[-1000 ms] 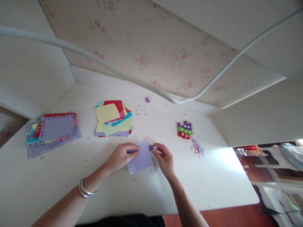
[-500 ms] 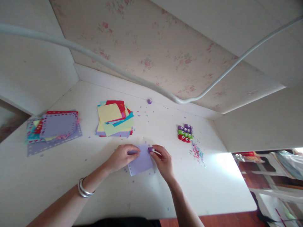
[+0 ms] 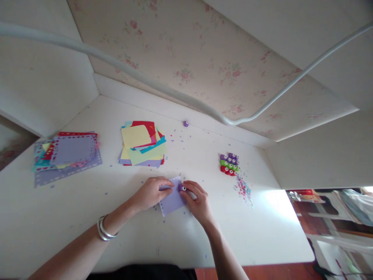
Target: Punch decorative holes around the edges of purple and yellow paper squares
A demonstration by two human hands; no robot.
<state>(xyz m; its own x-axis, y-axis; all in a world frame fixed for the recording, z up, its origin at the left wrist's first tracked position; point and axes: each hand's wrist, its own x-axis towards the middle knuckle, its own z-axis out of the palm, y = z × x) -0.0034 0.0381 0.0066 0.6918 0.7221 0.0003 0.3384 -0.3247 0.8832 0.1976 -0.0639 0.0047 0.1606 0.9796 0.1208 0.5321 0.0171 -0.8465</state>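
A sheet of lilac paper (image 3: 172,203) lies in front of me, with small punched notches along its left edge. My left hand (image 3: 154,192) is closed on the sheet's upper left part, thumb and fingers pinching it. In my right hand (image 3: 198,200) is a small purple paper punch (image 3: 181,187) with a white button, gripped between thumb and fingers at the sheet's upper right edge. Whether the paper is inside the punch's slot I cannot tell. Tiny lilac paper bits are scattered around the sheet.
Punched sheets (image 3: 72,149) are piled at the left. A stack of coloured paper (image 3: 136,136) lies behind my hands. One purple punch (image 3: 185,123) stands near the wall. Purple, green and red punches (image 3: 229,165) sit in rows at right, beside confetti (image 3: 242,186). A white cable (image 3: 175,93) hangs across.
My right hand has moved slightly left with the punch, and the punch has turned against the sheet's edge. My left hand keeps its hold. The whole view has shifted a little.
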